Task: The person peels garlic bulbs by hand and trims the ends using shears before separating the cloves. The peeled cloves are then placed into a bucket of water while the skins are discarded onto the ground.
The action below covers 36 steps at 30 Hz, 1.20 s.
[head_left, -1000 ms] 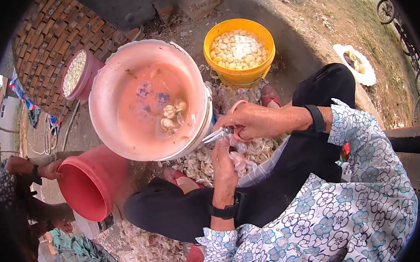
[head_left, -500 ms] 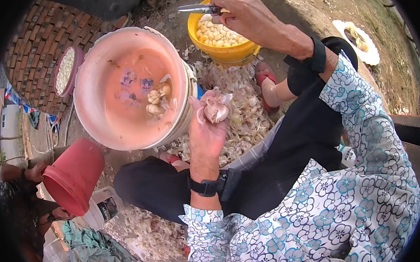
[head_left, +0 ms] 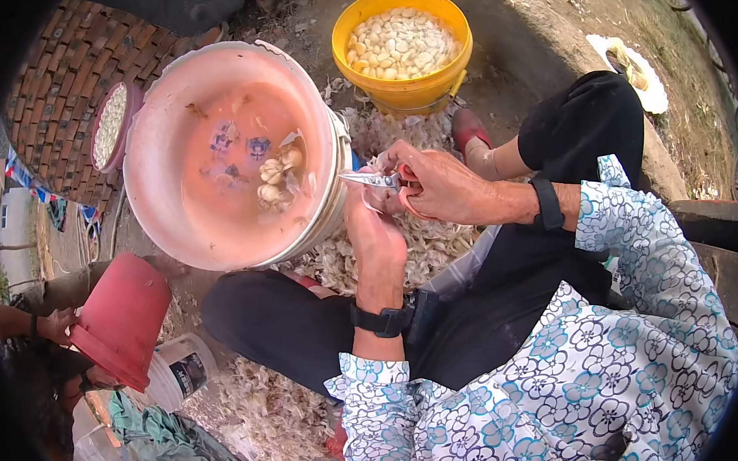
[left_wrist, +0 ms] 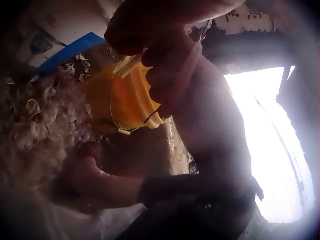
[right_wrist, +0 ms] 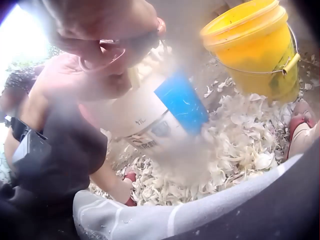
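Note:
My left hand holds a garlic bulb in front of the big white bucket, and most of the bulb is hidden behind the fingers. Over it, my right hand grips a pair of scissors by the pinkish-orange handles, the metal blades pointing left across the left fingertips. Both hands meet in the head view above a heap of garlic skins. In the right wrist view the scissors' handle loop shows at the fingers. Several garlic bulbs sit in the pinkish water of the white bucket.
A yellow bucket of peeled cloves stands ahead, and a pink tub of cloves at far left. Another person's hands hold a red bucket beside a clear plastic bucket. Dark-trousered legs flank the skins.
My right hand swung out over the yellow bucket with the scissors, then came back to the left hand. The other person's red bucket tipped further over.

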Motion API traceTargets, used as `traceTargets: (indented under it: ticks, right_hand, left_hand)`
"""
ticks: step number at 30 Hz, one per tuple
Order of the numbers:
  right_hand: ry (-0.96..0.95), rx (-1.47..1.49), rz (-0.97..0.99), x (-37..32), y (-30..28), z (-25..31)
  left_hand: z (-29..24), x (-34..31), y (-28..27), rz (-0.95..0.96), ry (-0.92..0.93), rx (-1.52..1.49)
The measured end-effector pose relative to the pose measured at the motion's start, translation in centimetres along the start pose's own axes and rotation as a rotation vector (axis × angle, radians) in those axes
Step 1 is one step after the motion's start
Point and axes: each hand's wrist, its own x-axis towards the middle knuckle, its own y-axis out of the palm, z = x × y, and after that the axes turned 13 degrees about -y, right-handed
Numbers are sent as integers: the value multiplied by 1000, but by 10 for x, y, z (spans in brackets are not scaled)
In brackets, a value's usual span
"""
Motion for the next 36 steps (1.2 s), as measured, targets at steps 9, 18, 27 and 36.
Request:
traceTargets:
  ticks: [9,18,27,36]
  right_hand:
    - [-153,-47,75,-1,22,-2]
    - [-277,73,76,-5,27,-18]
    - [511,1280,318,-4,6,-25]
    - [478,1155,286,-4,8,-29]
  left_hand:
    - [12,4,-16,-275,149,50]
    - [8,4,-20,-426,-70,21]
    - [4,-3,-36,-116,-305,26]
    - [8,-22,-28,112,35,346]
